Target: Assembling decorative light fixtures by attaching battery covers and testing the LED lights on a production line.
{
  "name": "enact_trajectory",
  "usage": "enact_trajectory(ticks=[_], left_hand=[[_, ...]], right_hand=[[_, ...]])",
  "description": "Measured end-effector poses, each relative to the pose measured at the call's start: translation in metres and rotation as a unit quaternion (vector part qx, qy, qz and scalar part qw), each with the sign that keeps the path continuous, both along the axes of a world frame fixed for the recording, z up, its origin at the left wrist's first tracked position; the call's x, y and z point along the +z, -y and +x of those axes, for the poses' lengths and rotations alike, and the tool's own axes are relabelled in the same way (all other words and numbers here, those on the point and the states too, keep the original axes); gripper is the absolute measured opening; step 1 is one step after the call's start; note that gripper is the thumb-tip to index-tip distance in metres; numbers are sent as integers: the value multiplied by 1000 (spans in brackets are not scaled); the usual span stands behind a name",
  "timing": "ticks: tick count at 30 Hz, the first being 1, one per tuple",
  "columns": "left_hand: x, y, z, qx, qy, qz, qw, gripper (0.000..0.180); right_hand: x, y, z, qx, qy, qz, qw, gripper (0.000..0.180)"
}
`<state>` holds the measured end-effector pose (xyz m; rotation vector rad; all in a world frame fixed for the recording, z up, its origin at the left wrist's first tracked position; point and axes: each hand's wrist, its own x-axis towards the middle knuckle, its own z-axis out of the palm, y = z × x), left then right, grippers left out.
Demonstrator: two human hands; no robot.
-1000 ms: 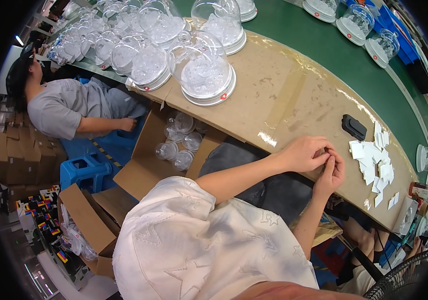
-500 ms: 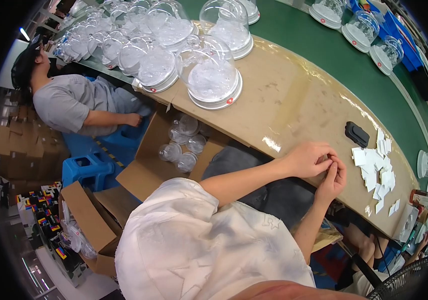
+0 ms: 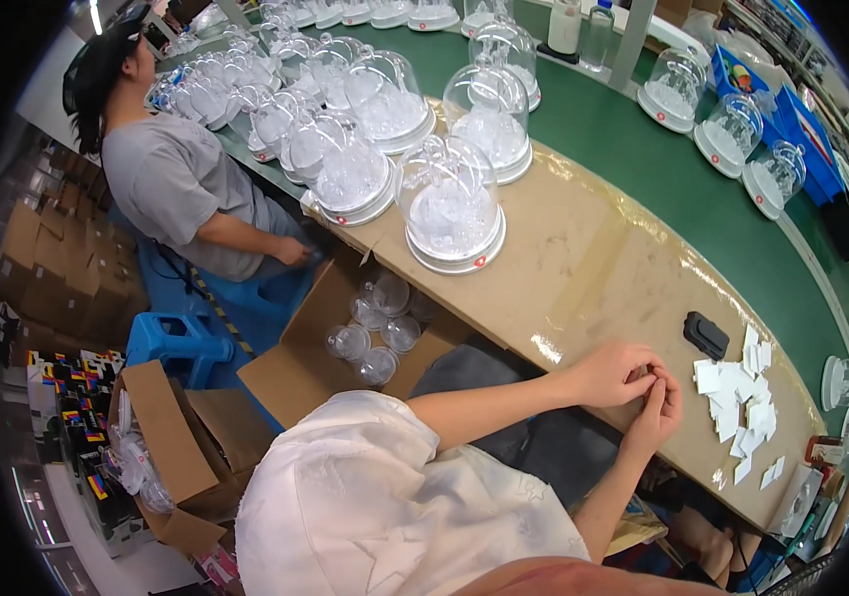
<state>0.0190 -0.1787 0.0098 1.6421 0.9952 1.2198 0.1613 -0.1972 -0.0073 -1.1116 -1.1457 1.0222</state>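
My left hand (image 3: 611,374) and my right hand (image 3: 657,409) meet at the near edge of the brown worktable (image 3: 583,243), fingertips pressed together. Whatever is pinched between them, if anything, is too small or hidden to make out. Just right of my hands lies a loose pile of small white card pieces (image 3: 737,392). A black oval object (image 3: 706,336) rests on the tabletop behind that pile. The nearest clear dome on a white round base (image 3: 451,209) stands on the table, well to the left of my hands.
Several more domed pieces (image 3: 350,179) crowd the left end. Beyond the table runs a green conveyor (image 3: 583,114) carrying others. An open carton (image 3: 285,372) with clear domes sits below the table edge. A person in grey (image 3: 181,189) sits at left, near a blue stool (image 3: 171,338).
The whole view has shifted, so the table and domes appear lower and more of the conveyor shows. My hands stay pinched together at nearly the same place. The seated person's hand has moved slightly.
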Motion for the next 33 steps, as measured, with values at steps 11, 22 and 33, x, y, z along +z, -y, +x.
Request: enact_trajectory(ticks=[11,22,33], left_hand=[[5,4,0,45,40,-8,998,29],[5,3,0,29,51,-17,998,37],[-3,0,-2,-1,79,-2,997,29]], right_hand=[[-8,-28,-7,89,-85,-11,992,14],[-3,-25,-10,41,-104,-13,994,15],[-15,-27,1,64,-140,7,988,18]])
